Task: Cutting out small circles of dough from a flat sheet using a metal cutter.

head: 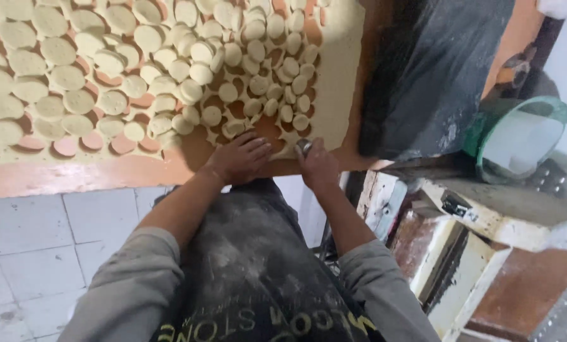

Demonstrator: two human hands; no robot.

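A wide sheet of pale rolled dough (334, 76) covers an orange-brown table (106, 174), with many round holes cut in it. Several cut dough discs (188, 88) lie piled over the sheet. My right hand (318, 166) is closed around a small round metal cutter (303, 147) and presses it on the dough near the table's front edge. My left hand (239, 158) rests flat, fingers spread, on the table and the dough scraps just left of the cutter.
A black plastic sheet (429, 76) lies to the right of the dough. A green-rimmed round tub (517, 136) and worn white and rust-coloured boxes (479, 234) stand at the right. White floor tiles (36, 253) show below the table at left.
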